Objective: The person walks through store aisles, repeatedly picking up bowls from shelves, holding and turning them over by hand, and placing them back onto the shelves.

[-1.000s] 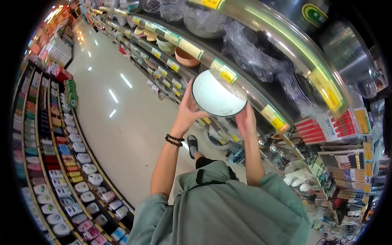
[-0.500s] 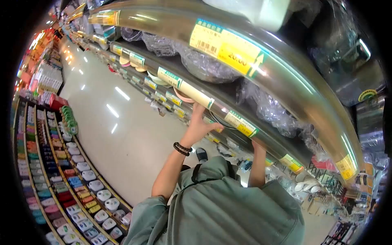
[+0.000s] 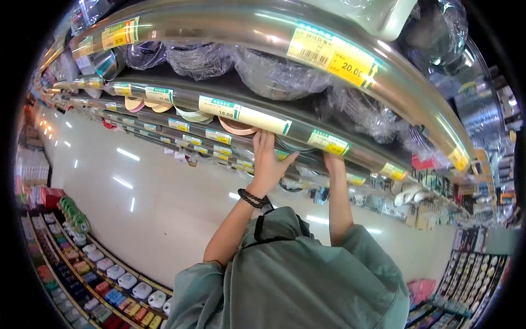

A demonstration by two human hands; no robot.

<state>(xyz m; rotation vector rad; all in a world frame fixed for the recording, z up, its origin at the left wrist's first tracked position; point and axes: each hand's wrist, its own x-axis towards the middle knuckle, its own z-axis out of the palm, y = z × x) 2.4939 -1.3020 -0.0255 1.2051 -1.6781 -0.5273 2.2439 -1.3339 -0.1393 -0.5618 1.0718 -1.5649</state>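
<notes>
My left hand point(image 3: 267, 164), with a dark beaded bracelet point(image 3: 253, 198) on the wrist, reaches up to the shelf edge. Its fingers are stretched out and the thumb stands apart; the fingertips go out of sight behind the price rail point(image 3: 249, 115). Close to those fingers is a pink round-rimmed dish point(image 3: 236, 126). Between my two hands, stacked rims of dishes point(image 3: 293, 145) show under the rail. My right hand point(image 3: 333, 162) is raised to the same shelf, beside these rims. The shelf edge hides most of its fingers.
Plastic-wrapped bowls point(image 3: 279, 75) fill the shelf above, behind a curved rail point(image 3: 235, 24) with yellow price tags. More dishes point(image 3: 194, 114) sit farther left. A low display of boxed goods point(image 3: 127, 281) lines the aisle floor point(image 3: 142, 186). White ladles point(image 3: 410, 194) hang at the right.
The view has turned, so the shelves lie more level across it. My right hand shows more at the shelf edge, and my left hand stays near the pink dish.
</notes>
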